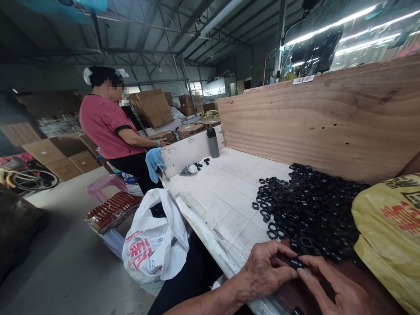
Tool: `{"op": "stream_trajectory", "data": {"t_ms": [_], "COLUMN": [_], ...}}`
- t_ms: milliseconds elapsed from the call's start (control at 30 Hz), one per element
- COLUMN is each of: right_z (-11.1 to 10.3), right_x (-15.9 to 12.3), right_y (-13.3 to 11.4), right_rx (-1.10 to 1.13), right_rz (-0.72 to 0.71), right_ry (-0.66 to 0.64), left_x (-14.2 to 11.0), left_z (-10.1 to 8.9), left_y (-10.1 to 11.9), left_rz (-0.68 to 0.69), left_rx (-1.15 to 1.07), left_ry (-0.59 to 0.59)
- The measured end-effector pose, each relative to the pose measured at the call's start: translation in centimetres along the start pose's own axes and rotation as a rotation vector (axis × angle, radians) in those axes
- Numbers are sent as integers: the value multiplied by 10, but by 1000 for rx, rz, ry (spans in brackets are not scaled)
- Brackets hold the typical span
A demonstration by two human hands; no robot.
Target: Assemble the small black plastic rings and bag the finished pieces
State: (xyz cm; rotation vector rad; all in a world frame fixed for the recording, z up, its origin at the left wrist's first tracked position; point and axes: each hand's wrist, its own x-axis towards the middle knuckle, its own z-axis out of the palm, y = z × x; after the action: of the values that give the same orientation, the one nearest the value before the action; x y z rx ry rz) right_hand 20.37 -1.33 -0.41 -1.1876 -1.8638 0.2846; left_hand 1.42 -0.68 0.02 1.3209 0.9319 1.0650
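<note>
Left hand (267, 271) and right hand (334, 286) closed together, pinching 1 black ring (296, 263)
Heap of rings (311, 210) seemingly piled within easy reach on tiled counter (223, 205), beside yellow sack (390, 236)

Before you, black rings (305, 214) heap on a white tiled table (223, 197); at your sides, a yellow sack (390, 232) and a white bag (154, 236) carry red print.

head-worn view, facing forward and down, close above left hand (264, 273) and right hand (337, 286)
</note>
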Motion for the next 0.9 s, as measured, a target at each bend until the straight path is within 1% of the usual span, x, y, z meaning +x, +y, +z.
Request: {"op": "stream_trajectory", "data": {"t_ms": [133,233,267,333,400,467,500,533,567,600,667,733,800,900], "right_z": [-4,-9,-9,-8,-6,-4,-4,-4,-5,-7,-10,-13,-13,-11], "right_x": [2,5,5,7,8,8,9,9,10,11,12,12,11,10], "right_y": [-12,-25,-29,-32,-33,-32,-32,-32,-32,-33,-35,-35,-35,-33], "right_rx": [33,94,113,137,164,207,230,246,262,279,313,324,316,382], "right_rz": [135,182,226,340,448,551,587,610,613,596,518,428,396,487], "right_ry": [-108,-170,-199,-239,-268,-300,-318,-326,-324,-305,-251,-216,-225,-261], "left_x": [0,-1,0,1,2,1,1,0,0,0,0,1,1,-1], "left_z": [2,4,3,2,0,0,0,1,1,2,3,3,2,1], "left_y": [7,12,12,10,8,8,8,10,11,12,14,13,11,10], "left_rz": [-43,-64,-74,-73,19,167,228,255,237,182,32,-64,-73,4], "left_rx": [-73,-166,-173,-97,55,218,277,304,292,244,92,-29,-50,74], "left_ry": [-25,-20,-16,-34,-46,-53,-57,-63,-67,-68,-57,-49,-58,-73]}}
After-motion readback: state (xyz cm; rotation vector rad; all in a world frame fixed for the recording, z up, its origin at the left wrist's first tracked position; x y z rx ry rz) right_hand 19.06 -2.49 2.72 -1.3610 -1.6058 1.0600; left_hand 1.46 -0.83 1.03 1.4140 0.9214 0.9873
